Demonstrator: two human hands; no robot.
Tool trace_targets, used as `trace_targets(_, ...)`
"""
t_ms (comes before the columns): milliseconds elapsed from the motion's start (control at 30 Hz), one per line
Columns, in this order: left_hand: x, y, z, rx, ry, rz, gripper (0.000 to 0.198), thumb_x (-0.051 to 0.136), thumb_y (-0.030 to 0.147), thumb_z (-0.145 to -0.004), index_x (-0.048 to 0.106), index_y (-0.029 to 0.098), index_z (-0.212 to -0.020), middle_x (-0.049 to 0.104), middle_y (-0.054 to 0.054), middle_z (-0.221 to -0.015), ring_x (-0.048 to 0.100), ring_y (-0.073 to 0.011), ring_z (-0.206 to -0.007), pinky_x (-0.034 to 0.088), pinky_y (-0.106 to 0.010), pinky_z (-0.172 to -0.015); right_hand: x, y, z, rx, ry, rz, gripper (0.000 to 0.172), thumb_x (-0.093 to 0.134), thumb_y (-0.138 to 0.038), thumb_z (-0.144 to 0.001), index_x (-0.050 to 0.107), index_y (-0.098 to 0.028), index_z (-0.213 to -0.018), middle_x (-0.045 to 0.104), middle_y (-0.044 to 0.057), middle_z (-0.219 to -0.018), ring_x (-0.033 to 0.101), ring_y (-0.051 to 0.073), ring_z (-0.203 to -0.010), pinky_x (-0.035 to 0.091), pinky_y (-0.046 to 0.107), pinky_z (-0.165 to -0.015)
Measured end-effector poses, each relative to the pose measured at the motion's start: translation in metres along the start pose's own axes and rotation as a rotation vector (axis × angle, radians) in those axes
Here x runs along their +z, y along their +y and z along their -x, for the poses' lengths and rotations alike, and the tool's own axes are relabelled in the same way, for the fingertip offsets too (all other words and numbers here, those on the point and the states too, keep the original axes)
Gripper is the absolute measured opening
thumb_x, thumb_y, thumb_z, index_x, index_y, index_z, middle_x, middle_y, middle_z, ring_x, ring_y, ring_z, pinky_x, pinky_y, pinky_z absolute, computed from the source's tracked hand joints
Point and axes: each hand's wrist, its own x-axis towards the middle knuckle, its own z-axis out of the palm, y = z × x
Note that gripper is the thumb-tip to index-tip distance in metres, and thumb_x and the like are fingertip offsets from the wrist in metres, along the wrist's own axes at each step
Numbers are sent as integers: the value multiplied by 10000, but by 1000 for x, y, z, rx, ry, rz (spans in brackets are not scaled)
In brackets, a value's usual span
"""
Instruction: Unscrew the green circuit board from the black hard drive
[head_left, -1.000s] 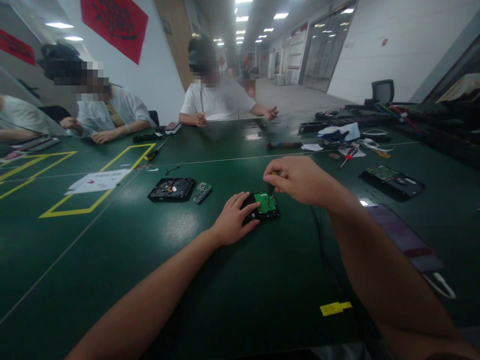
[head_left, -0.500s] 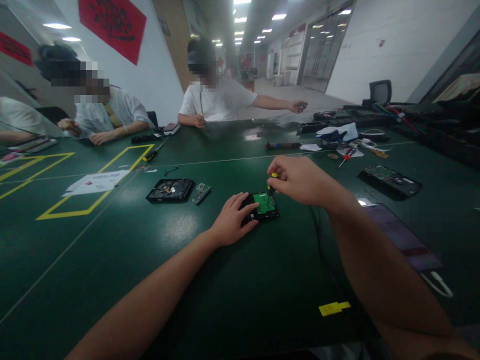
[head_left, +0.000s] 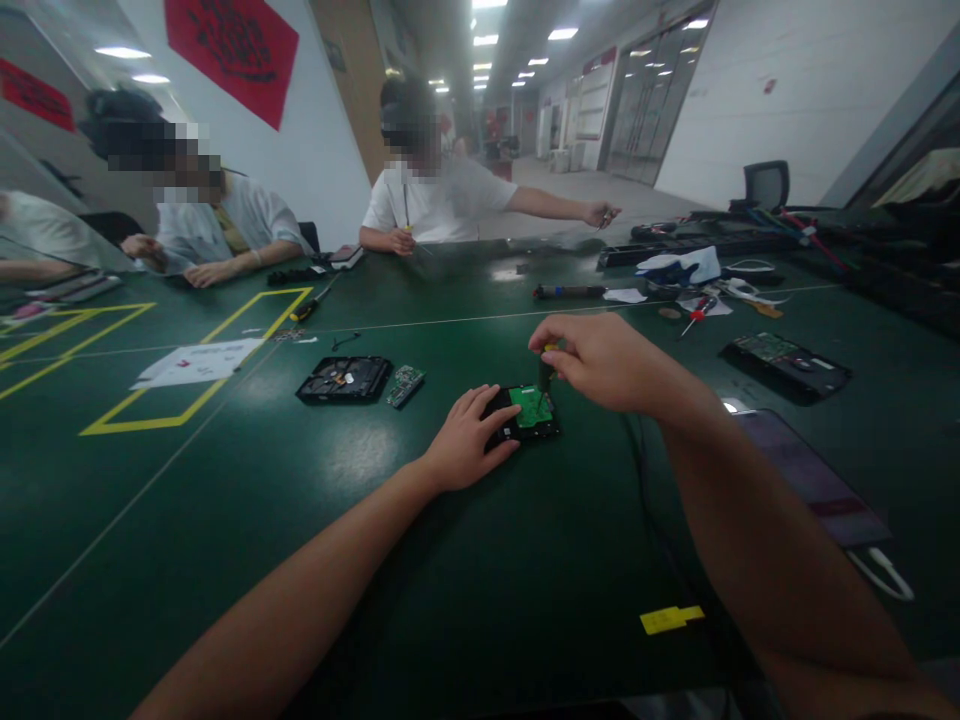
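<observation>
A black hard drive (head_left: pixel 541 432) with a green circuit board (head_left: pixel 528 404) facing up lies on the dark green table (head_left: pixel 420 620). My left hand (head_left: pixel 474 438) rests on its left side, fingers spread over the casing and the board's edge. Closed round the yellow and dark handle of a screwdriver (head_left: pixel 545 374) is my right hand (head_left: pixel 589 358). The screwdriver stands nearly upright, its tip down at the right part of the board; whether it sits in a screw is too small to tell.
Left of the drive are an opened hard drive (head_left: pixel 345 380) and a loose circuit board (head_left: pixel 406 385). Another hard drive (head_left: pixel 787 365) and a phone (head_left: pixel 814 475) with a white cable lie right. An electric screwdriver (head_left: pixel 570 292) lies beyond. Across the table people sit, one with an arm (head_left: pixel 559 205) outstretched.
My right hand's fingers have turned slightly round the screwdriver handle, covering more of its yellow top. The left hand and hard drive stay together; the whole view has shifted a little.
</observation>
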Motion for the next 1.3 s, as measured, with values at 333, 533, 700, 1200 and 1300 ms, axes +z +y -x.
trace_targets(333, 2, -2, 0, 0, 8, 0, 566, 663, 464, -1012, 536, 305, -1541, 349, -121, -1690, 322, -395, -1559, 310, -640, -1258, 2, 2, 0, 42, 37, 42, 187, 623, -237, -930, 757, -184, -1050, 794, 90, -1015, 701, 238, -877, 449, 341, -796)
trace_targets(533, 2, -2, 0, 5, 7, -10, 561, 655, 466, -1016, 545, 279, -1534, 339, -142, -1688, 308, -401, -1564, 304, -635, -1261, 2, -1, -2, 19, 18, -19, 205, 615, -322, -984, 778, -199, -978, 787, 49, -914, 688, 191, -803, 436, 306, -750)
trace_targets(700, 2, -2, 0, -4, 4, 2, 573, 667, 471, -1008, 527, 317, -1542, 342, -112, -1696, 307, -398, -1567, 308, -657, -1255, 0, -3, 0, 9, -28, -48, 218, 579, -191, -951, 780, -201, -1036, 788, 36, -897, 695, 184, -790, 446, 302, -763)
trace_targets(1200, 3, -3, 0, 0, 2, -4, 572, 657, 473, -1013, 528, 302, -1543, 336, -123, -1696, 304, -392, -1571, 297, -646, -1263, 0, 0, 0, -11, 2, -4, 212, 596, -178, -925, 752, -199, -1068, 786, 78, -1088, 698, 216, -894, 468, 333, -824)
trace_targets(1300, 3, -3, 0, -2, -2, -9, 575, 659, 482, -1011, 528, 304, -1541, 340, -125, -1693, 311, -389, -1569, 296, -645, -1265, 1, 2, 1, 45, 42, -19, 197, 636, -220, -917, 736, -184, -1083, 793, 85, -1055, 704, 219, -852, 476, 336, -780)
